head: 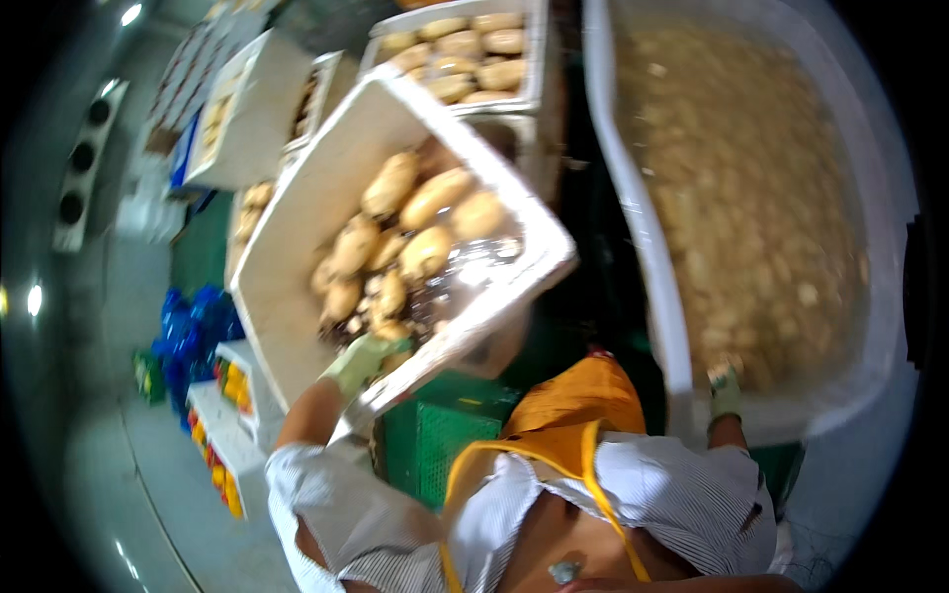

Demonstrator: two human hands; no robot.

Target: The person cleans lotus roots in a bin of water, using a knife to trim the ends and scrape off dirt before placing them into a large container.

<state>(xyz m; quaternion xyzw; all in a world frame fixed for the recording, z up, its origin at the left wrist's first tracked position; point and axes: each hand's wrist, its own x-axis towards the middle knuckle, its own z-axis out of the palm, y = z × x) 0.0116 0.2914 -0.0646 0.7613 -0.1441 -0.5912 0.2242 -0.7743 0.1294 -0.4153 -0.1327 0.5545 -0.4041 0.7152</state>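
My left hand (367, 359), in a pale green glove, reaches into the near corner of a tilted white foam box (259, 244). It touches or lies beside pale lotus root segments (389, 300); blur hides whether its fingers grip one. Water and dark bits lie among the roots. My right hand (725, 393), in a similar glove, is at the near left end of a big white tub (641, 207). Cloudy water full of small pale pieces (756, 222) fills the tub. Something small and pale shows at this hand's fingertips, but its grip is unclear.
Another foam box (537, 67) of pale roots stands beyond the tilted one. More foam boxes (252, 111) are at the upper left. A green perforated crate (452, 445) sits close before me. Blue bags (185, 333) and white boxes (237, 437) with yellow and red items lie left.
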